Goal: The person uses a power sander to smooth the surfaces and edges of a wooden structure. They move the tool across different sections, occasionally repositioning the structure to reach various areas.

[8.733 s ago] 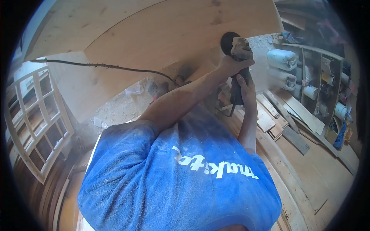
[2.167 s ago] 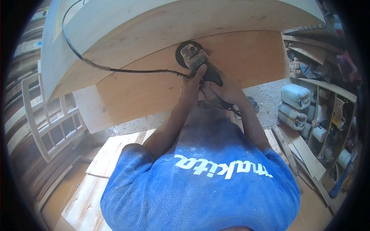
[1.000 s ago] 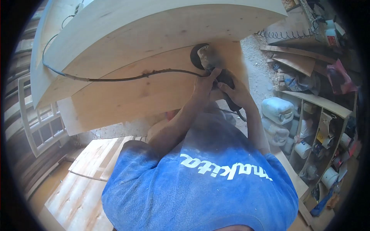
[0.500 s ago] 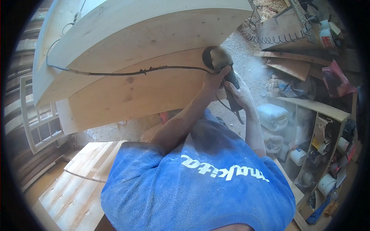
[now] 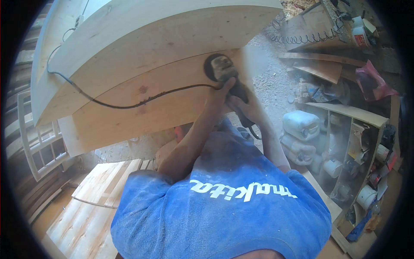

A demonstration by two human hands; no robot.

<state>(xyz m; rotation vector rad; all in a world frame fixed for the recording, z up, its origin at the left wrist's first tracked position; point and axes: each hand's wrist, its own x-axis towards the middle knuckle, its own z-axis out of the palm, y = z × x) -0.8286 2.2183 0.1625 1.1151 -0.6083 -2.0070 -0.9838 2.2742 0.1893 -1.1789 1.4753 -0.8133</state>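
Note:
Both of my hands are closed around an angle grinder (image 5: 223, 69) with a round dark disc. My left hand (image 5: 219, 96) grips near the grinder's head, its thumb along the body. Lower down, my right hand (image 5: 248, 108) wraps the dark body. The disc lies against a wide wooden panel (image 5: 108, 123), near its right end and just below a curved seam. Above that seam is a paler curved wooden piece (image 5: 164, 43). A dark cord (image 5: 116, 106) hangs across the panel to the left. Dust blurs the air right of the disc.
A white slatted frame (image 5: 41, 151) stands at the left. Boards (image 5: 92, 203) lie at lower left. To the right are plastic jugs (image 5: 302, 125), a cluttered shelf unit (image 5: 345, 110), a pink bag (image 5: 373, 80) and a coiled hose (image 5: 302, 39).
Both hands and the grinder have moved left and slightly down along the panel, away from its right end. The cord now sags lower on the left.

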